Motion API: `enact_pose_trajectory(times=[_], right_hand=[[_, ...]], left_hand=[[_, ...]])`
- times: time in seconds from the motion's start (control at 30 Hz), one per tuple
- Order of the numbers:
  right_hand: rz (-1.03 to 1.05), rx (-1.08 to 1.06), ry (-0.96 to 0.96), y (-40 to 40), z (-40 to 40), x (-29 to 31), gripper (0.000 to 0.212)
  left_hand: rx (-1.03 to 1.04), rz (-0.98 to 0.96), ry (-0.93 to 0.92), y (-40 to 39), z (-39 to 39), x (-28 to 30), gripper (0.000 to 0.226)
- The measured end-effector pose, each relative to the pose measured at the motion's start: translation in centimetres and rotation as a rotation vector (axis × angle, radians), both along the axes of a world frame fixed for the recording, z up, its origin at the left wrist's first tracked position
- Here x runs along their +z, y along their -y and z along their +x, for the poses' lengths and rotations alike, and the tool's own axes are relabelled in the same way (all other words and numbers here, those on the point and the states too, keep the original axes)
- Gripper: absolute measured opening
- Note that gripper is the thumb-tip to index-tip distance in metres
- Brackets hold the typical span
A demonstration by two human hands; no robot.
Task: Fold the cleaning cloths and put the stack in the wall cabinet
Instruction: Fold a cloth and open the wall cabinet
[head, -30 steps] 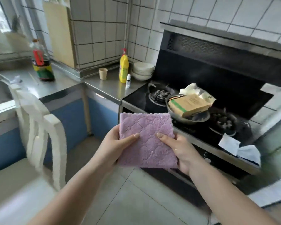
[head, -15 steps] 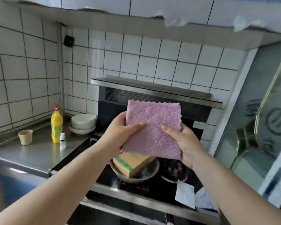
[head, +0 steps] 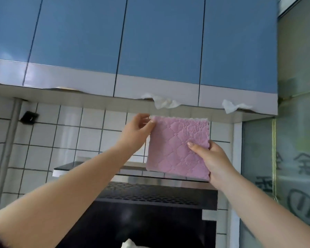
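A folded pink quilted cleaning cloth (head: 175,144) is held up in front of the tiled wall, just under the blue wall cabinet (head: 159,42), whose doors are all closed. My right hand (head: 209,158) grips the cloth's lower right edge, thumb on its front. My left hand (head: 136,129) pinches the cloth's top left corner. The cloth hangs roughly flat and upright; whether more cloths lie behind it I cannot tell.
White paper wads (head: 165,102) stick out from under the cabinet doors' lower edge. A black range hood (head: 150,194) juts out below the hands. A frosted glass panel (head: 297,158) stands at the right, a grey pipe (head: 6,149) runs down the left wall.
The view has tilted up from the stove to the wall cabinet. Both hands have raised the cloth toward the cabinet, and my left hand has shifted from its left edge to its top left corner.
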State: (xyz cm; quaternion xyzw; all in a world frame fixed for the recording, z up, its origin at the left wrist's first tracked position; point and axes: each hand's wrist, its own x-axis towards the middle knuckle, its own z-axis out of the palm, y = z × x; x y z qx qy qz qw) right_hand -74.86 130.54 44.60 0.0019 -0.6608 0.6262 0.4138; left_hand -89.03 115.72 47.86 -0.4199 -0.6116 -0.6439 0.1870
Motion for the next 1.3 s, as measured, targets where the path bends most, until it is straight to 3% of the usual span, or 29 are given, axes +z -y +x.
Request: enact_pose_trajectory(times=[0.1, 0.23, 0.4, 0.57, 0.67, 0.77, 1.0, 1.3], right_hand=[[0.023, -0.035, -0.011, -1.8, -1.5, 1.5, 0.016], [0.035, -0.09, -0.025, -4.4, -3.4, 2.2, 0.017], [0.076, -0.147, 0.003, -7.9, -5.3, 2.2, 0.025], [0.092, -0.146, 0.021, -10.8, -7.1, 2.6, 0.025], [0.099, -0.135, 0.026, -12.3, -8.1, 2.6, 0.026], [0.095, -0.122, 0.015, -13.3, -8.8, 2.5, 0.024], [0.039, -0.012, -0.039, -13.5, -11.2, 2.9, 0.021], [0.014, 0.133, -0.117, -9.5, -13.7, 4.5, 0.018]], left_hand=[[0.287, -0.069, -0.292, -1.9, -3.0, 3.8, 0.041], [0.648, -0.407, -0.694, -4.9, -6.3, 7.6, 0.05], [0.942, -0.729, -0.868, -9.9, -8.9, 9.6, 0.061], [0.987, -0.898, -0.79, -12.8, -10.6, 9.6, 0.08], [1.068, -0.773, -0.851, -13.6, -11.5, 9.8, 0.077], [1.093, -0.611, -0.878, -14.0, -11.3, 10.4, 0.057], [0.765, -0.22, -0.682, -12.1, -9.8, 11.7, 0.034], [0.651, 0.104, -0.679, -5.5, -7.0, 11.3, 0.018]])
